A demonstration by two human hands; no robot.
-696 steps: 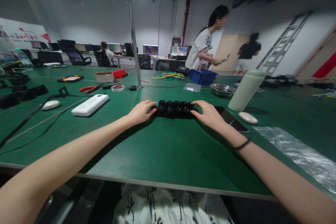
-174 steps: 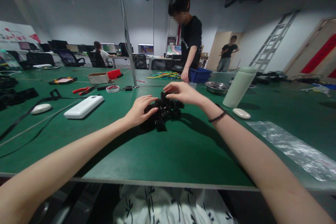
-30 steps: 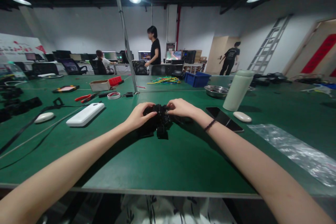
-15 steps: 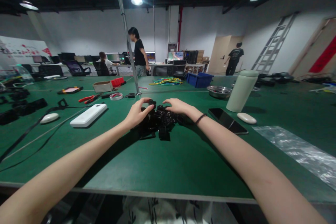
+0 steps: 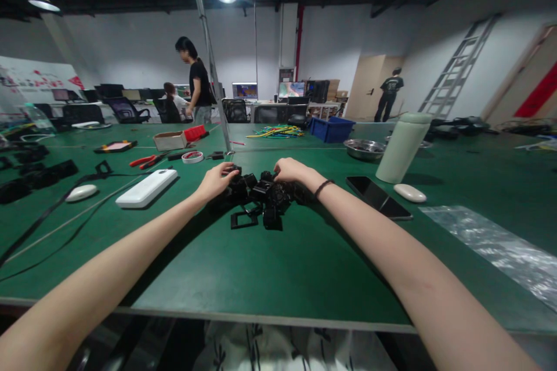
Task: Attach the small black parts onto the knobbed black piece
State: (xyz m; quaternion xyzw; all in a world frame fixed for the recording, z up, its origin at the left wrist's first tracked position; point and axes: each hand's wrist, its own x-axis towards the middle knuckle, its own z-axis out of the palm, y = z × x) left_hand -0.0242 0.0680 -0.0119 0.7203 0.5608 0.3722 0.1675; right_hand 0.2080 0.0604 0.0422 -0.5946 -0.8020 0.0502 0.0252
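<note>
A jumbled pile of small black plastic-looking parts [image 5: 272,197] lies on the green tabletop in front of me. At its left edge, my left hand [image 5: 216,181] is closed around a black part [image 5: 232,170], whose exact kind I cannot make out. My right hand [image 5: 293,171] rests at the pile's upper right with its fingers curled down and pinched together; what sits between the fingertips is hidden. A thin black rectangular frame [image 5: 243,220] lies at the near left of the pile.
Left of the pile are a white power bank [image 5: 148,188], red-handled pliers [image 5: 148,160] and a tape roll [image 5: 192,157]. A metal pole [image 5: 209,52] rises behind. To the right are a phone [image 5: 378,197], a pale green bottle [image 5: 402,148], a metal bowl [image 5: 364,149] and plastic film [image 5: 491,249].
My left hand has shifted left, away from my right hand, with a black part in it. My right hand's fingers have curled in more. A person behind has walked left.
</note>
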